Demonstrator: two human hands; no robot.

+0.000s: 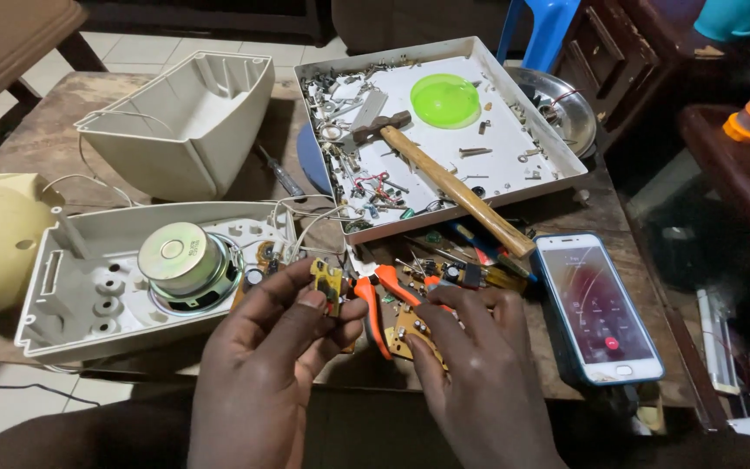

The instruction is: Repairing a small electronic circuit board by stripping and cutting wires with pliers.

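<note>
My left hand (266, 369) pinches a small yellow circuit board (327, 282) between thumb and fingers (310, 300), clamped on its lower edge and holding it upright just above the counter (36, 130). My right hand (470, 365) lies flat, fingers together and pressed down on a second, tan circuit board (408, 330) that rests on the counter; whether they grip it I cannot tell. Between the two hands lie orange-handled pliers (375, 300), their handles pointing toward me and touching the tan board's edge. Just left of my left hand sits an opened grey speaker housing (71, 300) with a round silver speaker magnet (175, 254) in it, thin wires running from it toward the yellow board. Behind it stands the housing's other half (188, 122), tipped on its side. Beyond my hands a white tray (523, 139) holds loose screws, a wooden-handled hammer (444, 178) and a green plastic lid (446, 100). A smartphone (599, 308) with a lit screen lies just right of my right hand.
</note>
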